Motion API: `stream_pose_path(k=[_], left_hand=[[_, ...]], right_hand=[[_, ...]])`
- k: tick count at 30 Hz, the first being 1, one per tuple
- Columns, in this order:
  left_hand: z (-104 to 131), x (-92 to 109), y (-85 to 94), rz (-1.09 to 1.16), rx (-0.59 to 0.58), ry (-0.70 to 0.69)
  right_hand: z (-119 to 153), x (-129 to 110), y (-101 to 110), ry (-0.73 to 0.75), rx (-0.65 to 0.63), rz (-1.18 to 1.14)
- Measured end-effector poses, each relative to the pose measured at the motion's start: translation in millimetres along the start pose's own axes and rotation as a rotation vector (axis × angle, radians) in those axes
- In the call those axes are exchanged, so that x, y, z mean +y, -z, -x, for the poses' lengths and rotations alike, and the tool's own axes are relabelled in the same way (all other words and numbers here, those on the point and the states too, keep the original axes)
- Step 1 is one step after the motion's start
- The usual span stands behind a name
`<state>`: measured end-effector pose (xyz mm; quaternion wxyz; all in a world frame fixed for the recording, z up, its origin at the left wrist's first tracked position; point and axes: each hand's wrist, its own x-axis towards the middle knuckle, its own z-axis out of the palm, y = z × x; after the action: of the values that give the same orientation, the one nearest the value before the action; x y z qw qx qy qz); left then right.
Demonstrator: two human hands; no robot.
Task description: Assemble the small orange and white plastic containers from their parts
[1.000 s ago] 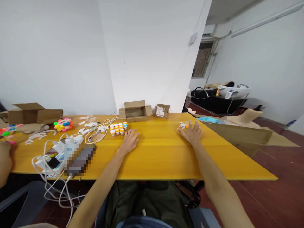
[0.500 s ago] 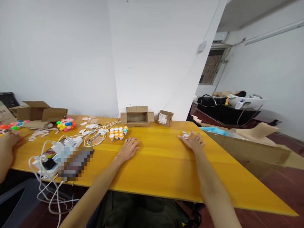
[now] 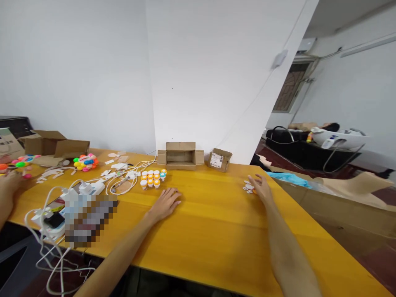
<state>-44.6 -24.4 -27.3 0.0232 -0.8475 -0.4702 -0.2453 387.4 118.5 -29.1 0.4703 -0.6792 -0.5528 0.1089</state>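
My left hand point(image 3: 165, 203) rests palm down on the yellow table point(image 3: 198, 231), its fingers stretched out and holding nothing. Just beyond it, to the left, stands a tight group of small white-capped containers point(image 3: 150, 179) with orange bands. One container with a teal band point(image 3: 163, 173) is at the group's right corner. On the right part of the table, my right hand point(image 3: 261, 188) has its fingers apart beside a little cluster of white pieces point(image 3: 248, 187) with some orange. Whether its fingers touch the cluster I cannot tell.
Two open cardboard boxes, one wide point(image 3: 181, 156) and one small point(image 3: 219, 160), stand against the wall. Leftward are tangled white cables point(image 3: 128, 177), a power strip point(image 3: 58, 227), a colourful ball toy point(image 3: 86, 162) and another person's hand point(image 3: 10, 185). A large carton point(image 3: 334, 218) adjoins the table's right edge.
The view has shifted slightly. My right hand has moved from over the white pieces to their right side, leaving more of them showing. My left hand stays flat on the table.
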Motion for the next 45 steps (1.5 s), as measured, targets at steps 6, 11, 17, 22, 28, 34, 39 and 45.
stream_pose_path(k=[6,11,17,22,28,34,39,45], left_hand=[[1.1,2.2,4.1,0.065,-0.040,0.012],[-1.2,0.5,4.6,0.079,-0.042,0.001],[-6.8,-1.7,0.2,0.093,-0.051,0.021],[-9.1,-6.4,-7.6,0.125,-0.025,0.035],[-14.4,-9.6,-10.1,0.135,-0.022,0.036],[-20.2,-3.3,-9.3,0.166,-0.035,0.005],[-21.6,4.2,-11.4,0.173,-0.030,-0.047],[-21.7,7.3,-10.0,0.154,-0.011,-0.096]], right_hand=[[-12.7,5.3,-0.5,-0.106,-0.101,-0.239],[-12.4,-4.4,4.3,-0.127,-0.207,-0.324],[3.0,-16.9,-0.8,-0.125,-0.281,-0.323],[20.8,-28.8,-13.5,-0.077,-0.344,-0.345],[49.4,-45.6,-36.0,0.003,-0.344,-0.341],[83.6,-76.8,-67.9,0.022,-0.334,-0.349],[109.6,-107.1,-96.3,0.080,-0.374,-0.351],[130.8,-126.8,-118.9,0.145,-0.466,-0.419]])
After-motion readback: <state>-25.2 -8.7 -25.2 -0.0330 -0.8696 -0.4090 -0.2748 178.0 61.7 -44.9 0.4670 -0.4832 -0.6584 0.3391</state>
